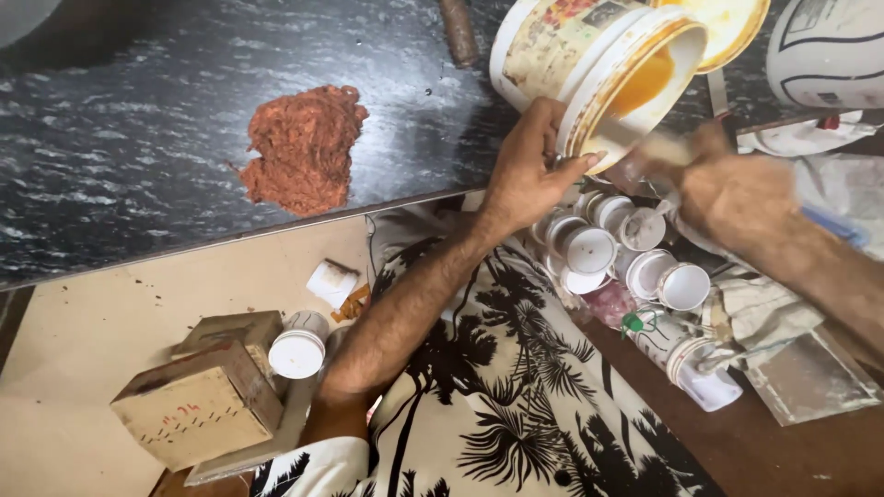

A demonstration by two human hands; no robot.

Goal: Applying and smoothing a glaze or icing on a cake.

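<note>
Paint was the thing here: a big white plastic tub with a worn flowery label (pixel 589 69) lay tipped on its side at the far edge of the dark marbled stone slab (pixel 138 138), mouth toward the person, with thick orange-yellow stuff pooled inside. The left hand (pixel 529 170) was clamped on the tub's rim, fingers wrapped over the lip. The right hand (pixel 732 189) was closed on a pale flat stick (pixel 645 143) reaching into the mouth, though it was blurry so I couldn't make out the grip in detail. My guess is the tub would be fairly heavy and sloshy, thin-walled enough to flex, and the rim looked smeared and slippery, so I'd hold it lower on the wall rather than on the lip. Its yellow-stained lid (pixel 732 28) sat just behind it. Right under the hands was a cluster of small white plastic cups (pixel 608 248), easy to knock over. Further left a heap of reddish-brown powder (pixel 304 147) sat on the slab, and a worn cardboard box (pixel 198 405) and a small white-capped jar (pixel 296 352) sat near the elbow, well apart from the tub.
</note>
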